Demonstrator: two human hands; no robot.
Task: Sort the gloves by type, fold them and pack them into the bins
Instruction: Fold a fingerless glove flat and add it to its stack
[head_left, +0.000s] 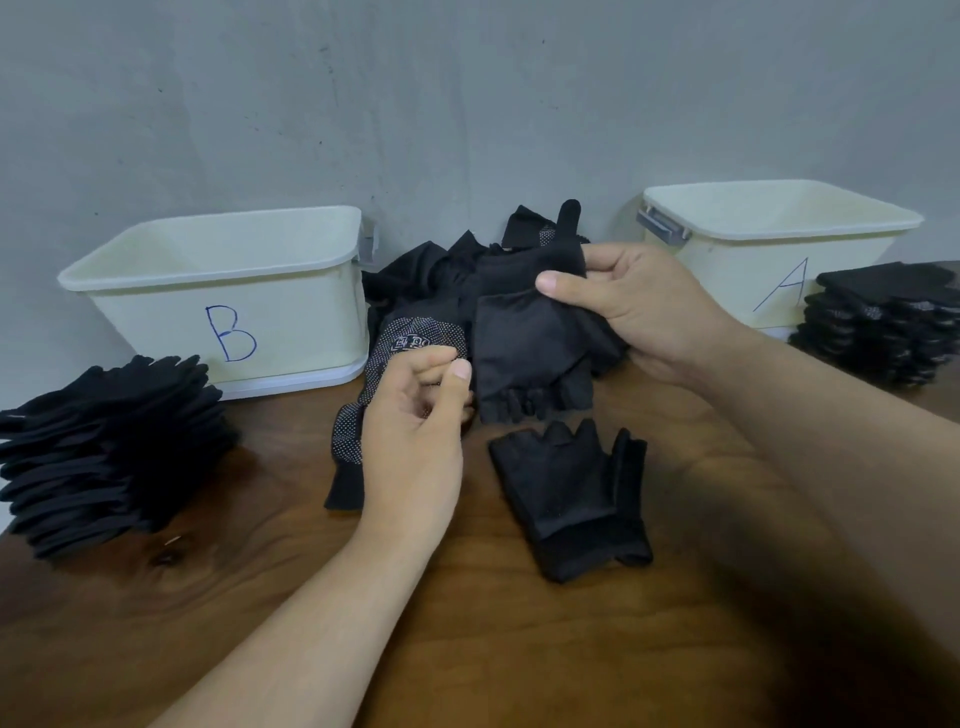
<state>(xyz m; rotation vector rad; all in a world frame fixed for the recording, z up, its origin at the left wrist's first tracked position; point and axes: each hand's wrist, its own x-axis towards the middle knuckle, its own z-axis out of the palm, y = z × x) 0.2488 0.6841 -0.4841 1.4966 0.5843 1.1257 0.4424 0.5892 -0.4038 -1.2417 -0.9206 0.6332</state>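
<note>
My right hand (631, 306) grips a plain black glove (530, 353) by its upper part; the glove hangs folded over, fingers down, above the table. My left hand (415, 421) hovers with loosely curled fingers over a black dotted glove (415, 338) lying on the table and holds nothing that I can see. A plain black glove (571, 499) lies flat in front, cuff toward me. A loose pile of black gloves (441, 270) sits against the wall between two cream bins.
Bin marked B (234, 291) stands back left, bin marked A (769, 234) back right. A stack of folded plain black gloves (109, 452) lies at the left, a stack of folded dotted gloves (883, 322) at the right. Brown wooden table (467, 649).
</note>
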